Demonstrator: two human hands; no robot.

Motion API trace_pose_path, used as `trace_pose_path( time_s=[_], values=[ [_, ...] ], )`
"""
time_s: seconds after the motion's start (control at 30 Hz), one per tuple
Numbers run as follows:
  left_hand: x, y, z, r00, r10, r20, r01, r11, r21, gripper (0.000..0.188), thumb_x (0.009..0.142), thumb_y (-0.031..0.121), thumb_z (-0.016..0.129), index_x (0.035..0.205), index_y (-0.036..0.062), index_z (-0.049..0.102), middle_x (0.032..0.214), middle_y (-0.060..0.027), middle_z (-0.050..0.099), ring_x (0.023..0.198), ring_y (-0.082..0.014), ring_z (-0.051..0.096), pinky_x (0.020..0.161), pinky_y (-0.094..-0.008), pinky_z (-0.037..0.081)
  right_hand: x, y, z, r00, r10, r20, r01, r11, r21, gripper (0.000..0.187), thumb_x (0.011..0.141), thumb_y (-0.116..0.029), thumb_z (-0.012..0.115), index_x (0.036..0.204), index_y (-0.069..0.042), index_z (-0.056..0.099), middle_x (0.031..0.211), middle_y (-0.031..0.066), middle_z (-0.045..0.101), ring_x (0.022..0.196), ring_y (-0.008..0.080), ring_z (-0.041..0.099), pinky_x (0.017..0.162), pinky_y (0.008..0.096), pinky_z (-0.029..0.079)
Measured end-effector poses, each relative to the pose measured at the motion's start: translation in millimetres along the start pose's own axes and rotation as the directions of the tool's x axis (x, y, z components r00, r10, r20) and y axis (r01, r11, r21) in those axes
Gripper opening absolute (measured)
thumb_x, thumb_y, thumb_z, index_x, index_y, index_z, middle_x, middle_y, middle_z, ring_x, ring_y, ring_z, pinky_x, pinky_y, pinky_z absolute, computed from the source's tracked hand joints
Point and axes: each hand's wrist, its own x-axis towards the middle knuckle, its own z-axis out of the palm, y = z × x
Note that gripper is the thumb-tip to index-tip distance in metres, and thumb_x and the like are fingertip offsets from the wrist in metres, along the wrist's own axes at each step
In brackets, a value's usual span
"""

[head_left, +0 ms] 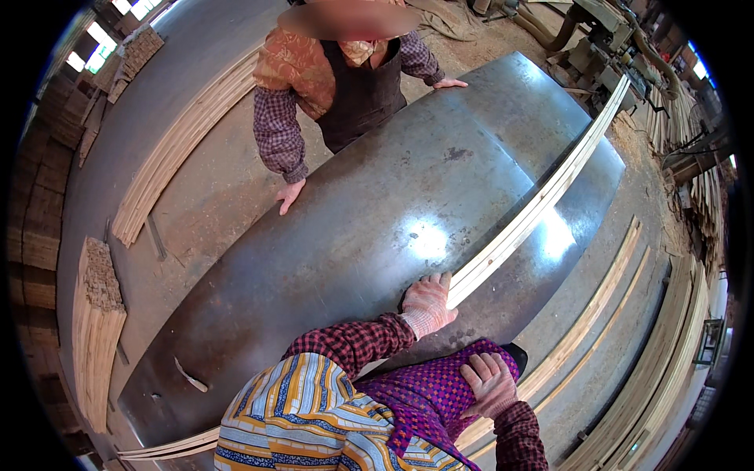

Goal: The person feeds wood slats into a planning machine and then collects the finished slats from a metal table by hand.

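Note:
Pale wooden strips (514, 236), lying side by side, run lengthwise over a large dark metal-topped table (345, 228). Around their near end is my left hand (430, 304), in a light, reddish-stained glove, its fingers on one side and the thumb on the other; the fingertips are partly hidden. My right hand (491, 385), gloved in the same way, rests on the purple patterned cloth (424, 388) over my leg. Its fingers are apart and it holds nothing.
Across the table a person (345, 86) rests both hands on its edge. A machine with hoses (605, 55) stands beyond the far end. Long boards (184, 145) lie on the left floor, beside a bundled stack (100, 330). More boards (644, 377) lie at right.

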Motion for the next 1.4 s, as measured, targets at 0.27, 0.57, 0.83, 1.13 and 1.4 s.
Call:
trace_pose_path(
  time_s=[0.27, 0.57, 0.83, 1.13, 1.4],
  values=[
    [1, -2, 3, 1.000, 0.022, -0.010, -0.022, 1.000, 0.005, 0.080, 0.087, 0.051, 0.080, 0.145, 0.0063, 0.049, 0.136, -0.0148, 0.059, 0.127, -0.0303, 0.063, 0.105, -0.0426, 0.053, -1, -3, 1, 1.000, 0.021, 0.000, -0.021, 1.000, -0.017, 0.125, 0.045, -0.072, 0.091, 0.149, -0.016, 0.052, 0.152, 0.0173, 0.055, 0.144, 0.0400, 0.049, 0.123, 0.0610, 0.034],
    [-1, -1, 0, 1.000, 0.008, -0.008, -0.008, 1.000, 0.014, 0.077, 0.085, 0.049, 0.081, 0.143, 0.0080, 0.050, 0.134, -0.0142, 0.060, 0.126, -0.0308, 0.063, 0.104, -0.0423, 0.054, 1, -6, -2, 1.000, 0.026, -0.001, -0.026, 0.999, -0.028, 0.126, 0.046, -0.073, 0.091, 0.151, -0.015, 0.050, 0.153, 0.0171, 0.054, 0.144, 0.0400, 0.048, 0.123, 0.0612, 0.033],
    [2, -1, 5, 1.000, 0.010, -0.029, -0.009, 1.000, 0.009, 0.078, 0.085, 0.050, 0.080, 0.143, 0.0081, 0.050, 0.135, -0.0143, 0.060, 0.126, -0.0305, 0.063, 0.105, -0.0423, 0.054, -1, -5, 3, 0.999, 0.043, 0.020, -0.042, 0.998, -0.036, 0.127, 0.045, -0.073, 0.091, 0.151, -0.016, 0.050, 0.154, 0.0163, 0.053, 0.146, 0.0393, 0.047, 0.124, 0.0612, 0.033],
    [2, -2, 6, 1.000, 0.006, -0.023, -0.006, 1.000, -0.012, 0.082, 0.086, 0.050, 0.079, 0.149, 0.0074, 0.049, 0.137, -0.0145, 0.060, 0.129, -0.0305, 0.062, 0.106, -0.0429, 0.053, -1, -8, 1, 0.996, 0.081, 0.021, -0.081, 0.996, -0.030, 0.129, 0.040, -0.067, 0.094, 0.150, -0.016, 0.051, 0.153, 0.0151, 0.053, 0.146, 0.0380, 0.047, 0.125, 0.0594, 0.033],
    [-1, -4, 5, 1.000, 0.011, -0.028, -0.011, 1.000, 0.007, 0.082, 0.085, 0.050, 0.079, 0.149, 0.0074, 0.050, 0.137, -0.0140, 0.060, 0.128, -0.0303, 0.062, 0.105, -0.0430, 0.053, 0, -11, 2, 0.997, 0.071, 0.004, -0.071, 0.997, -0.036, 0.129, 0.040, -0.065, 0.095, 0.150, -0.016, 0.051, 0.152, 0.0153, 0.054, 0.146, 0.0380, 0.048, 0.125, 0.0597, 0.033]
  ],
)
